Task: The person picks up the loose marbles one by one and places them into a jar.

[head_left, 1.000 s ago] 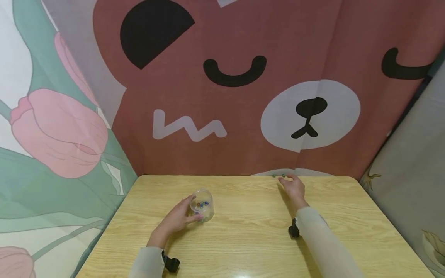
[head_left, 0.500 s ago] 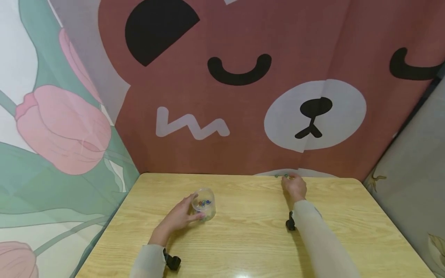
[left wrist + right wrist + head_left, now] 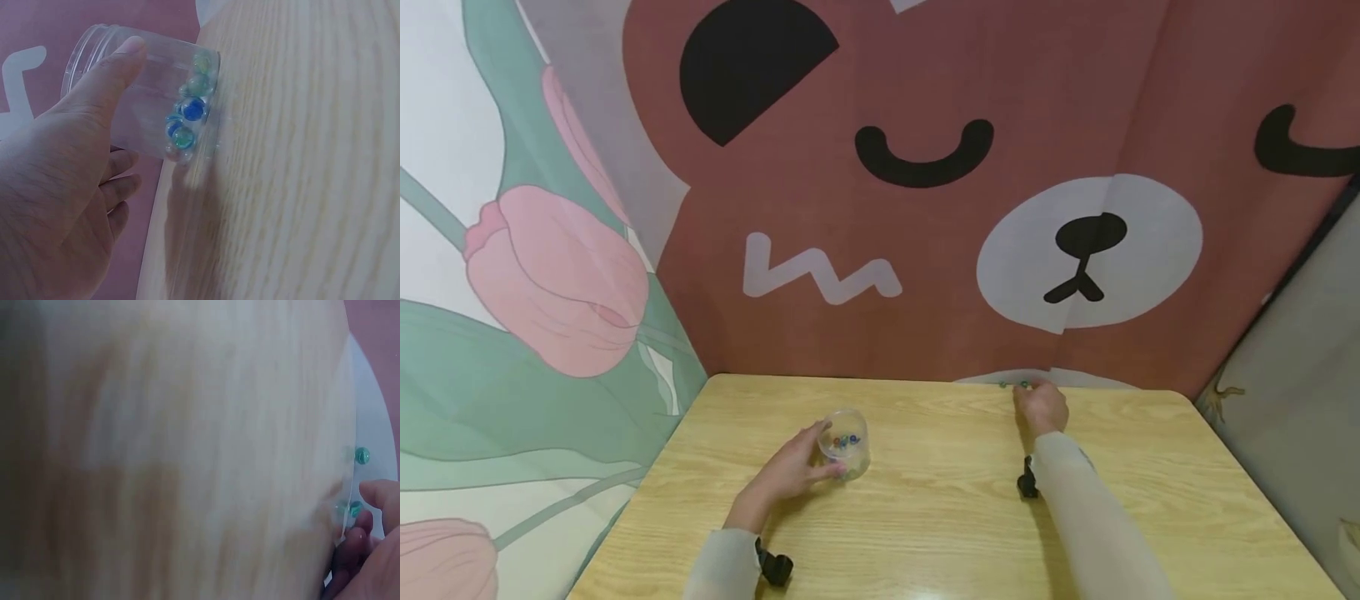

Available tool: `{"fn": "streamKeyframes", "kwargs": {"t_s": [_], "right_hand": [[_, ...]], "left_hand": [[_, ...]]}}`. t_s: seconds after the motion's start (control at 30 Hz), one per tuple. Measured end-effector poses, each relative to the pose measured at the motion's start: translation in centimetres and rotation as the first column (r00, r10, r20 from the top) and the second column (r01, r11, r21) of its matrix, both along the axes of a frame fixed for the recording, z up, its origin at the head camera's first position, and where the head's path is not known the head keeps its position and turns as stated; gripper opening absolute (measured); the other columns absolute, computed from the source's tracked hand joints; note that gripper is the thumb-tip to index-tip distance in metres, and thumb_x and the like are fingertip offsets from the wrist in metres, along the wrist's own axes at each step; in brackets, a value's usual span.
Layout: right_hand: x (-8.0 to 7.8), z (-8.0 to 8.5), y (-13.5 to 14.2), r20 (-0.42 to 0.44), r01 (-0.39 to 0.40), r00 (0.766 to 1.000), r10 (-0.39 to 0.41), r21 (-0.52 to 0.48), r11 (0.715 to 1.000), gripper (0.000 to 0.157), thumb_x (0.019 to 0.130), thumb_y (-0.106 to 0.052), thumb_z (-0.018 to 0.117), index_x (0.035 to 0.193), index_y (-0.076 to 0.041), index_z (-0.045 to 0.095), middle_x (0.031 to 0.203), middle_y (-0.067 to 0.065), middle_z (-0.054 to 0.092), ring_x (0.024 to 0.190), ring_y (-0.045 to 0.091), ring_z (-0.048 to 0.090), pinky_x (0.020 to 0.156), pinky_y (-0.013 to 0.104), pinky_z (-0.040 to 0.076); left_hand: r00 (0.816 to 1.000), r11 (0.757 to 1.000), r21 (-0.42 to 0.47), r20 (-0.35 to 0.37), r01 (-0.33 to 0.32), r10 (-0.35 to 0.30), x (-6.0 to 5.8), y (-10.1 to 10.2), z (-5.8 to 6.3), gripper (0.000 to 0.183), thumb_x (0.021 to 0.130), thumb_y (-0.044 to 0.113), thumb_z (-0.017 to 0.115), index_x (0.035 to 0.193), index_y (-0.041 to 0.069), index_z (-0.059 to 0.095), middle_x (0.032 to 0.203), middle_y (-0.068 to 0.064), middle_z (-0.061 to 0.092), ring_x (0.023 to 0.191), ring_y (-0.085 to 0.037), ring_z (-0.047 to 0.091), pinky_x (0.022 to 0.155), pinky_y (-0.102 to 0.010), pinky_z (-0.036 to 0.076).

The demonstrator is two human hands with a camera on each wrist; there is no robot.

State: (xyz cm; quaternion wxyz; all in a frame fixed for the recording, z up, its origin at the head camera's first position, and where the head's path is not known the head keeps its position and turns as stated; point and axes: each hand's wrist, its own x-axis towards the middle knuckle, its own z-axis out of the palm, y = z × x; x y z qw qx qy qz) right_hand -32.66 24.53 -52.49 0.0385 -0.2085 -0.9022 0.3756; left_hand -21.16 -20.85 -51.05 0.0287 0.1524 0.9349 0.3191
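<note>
My left hand grips a clear plastic jar that stands upright and uncapped on the table; the thumb lies along its near side. Several marbles, blue, green and clear, are gathered at the jar's bottom. At the table's far edge is my right hand, its fingertips right at a green marble. In the right wrist view the thumb stands a little apart from the curled fingers. A second green marble lies just beyond the thumb, to the left in the head view.
The wood-grain table ends at a brown bear-print curtain. A tulip-print curtain hangs along the left side, a grey one along the right. Black cameras are strapped to both wrists.
My right hand's thumb and fingers have drawn closer together at the nearer green marble. The left hand still holds the jar in place. The head view has turned slightly left.
</note>
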Motion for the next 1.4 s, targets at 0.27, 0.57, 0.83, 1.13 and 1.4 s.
{"fn": "streamKeyframes", "kwargs": {"t_s": [0.27,0.57,0.83,1.13,1.4], "right_hand": [[-0.11,0.07,-0.45,-0.041,0.059,0.998,-0.056,0.083,0.995,0.043,0.102,-0.034,0.053,0.121,0.002,0.068,0.124,0.025,0.066,0.113,0.047,0.059,0.103,0.062,0.040],[-0.01,-0.29,-0.50,-0.039,0.094,0.995,-0.092,0.055,0.994,0.044,0.104,-0.035,0.052,0.128,-0.001,0.066,0.131,0.022,0.065,0.119,0.045,0.058,0.107,0.060,0.039],[-0.17,-0.47,-0.31,-0.037,0.123,0.992,-0.121,0.070,0.990,0.037,0.103,-0.033,0.055,0.120,-0.003,0.070,0.124,0.019,0.068,0.111,0.043,0.062,0.098,0.058,0.046],[-0.17,0.03,0.00,-0.051,0.116,0.992,-0.119,-0.046,0.992,0.036,0.102,-0.030,0.055,0.119,-0.003,0.071,0.125,0.021,0.067,0.113,0.043,0.062,0.094,0.057,0.052],[-0.26,0.27,-0.16,-0.055,0.117,0.991,-0.123,-0.109,0.987,0.037,0.099,-0.029,0.056,0.119,-0.002,0.071,0.127,0.023,0.065,0.117,0.044,0.058,0.097,0.056,0.051]], "left_hand": [[0.999,0.999,0.027,0.016,0.031,-0.031,0.09,0.19,0.20,0.097,0.086,0.056,0.074,0.159,0.009,0.031,0.158,-0.014,0.041,0.147,-0.041,0.034,0.117,-0.061,0.030],[0.999,0.999,0.006,0.012,0.036,-0.036,0.43,0.02,-0.01,0.095,0.087,0.056,0.074,0.159,0.010,0.032,0.157,-0.014,0.042,0.147,-0.042,0.034,0.117,-0.062,0.030],[0.999,0.999,0.013,0.003,0.052,-0.052,0.32,0.00,0.08,0.095,0.087,0.055,0.074,0.158,0.009,0.033,0.156,-0.016,0.044,0.145,-0.041,0.037,0.115,-0.062,0.033],[0.999,0.999,0.005,-0.006,0.042,-0.041,-0.07,-0.19,0.05,0.095,0.086,0.056,0.074,0.158,0.010,0.033,0.155,-0.016,0.045,0.144,-0.040,0.039,0.115,-0.060,0.034],[0.999,1.000,0.008,0.010,0.031,-0.031,0.01,-0.37,0.37,0.095,0.087,0.053,0.075,0.158,0.009,0.033,0.157,-0.016,0.043,0.146,-0.043,0.034,0.117,-0.061,0.030]]}}
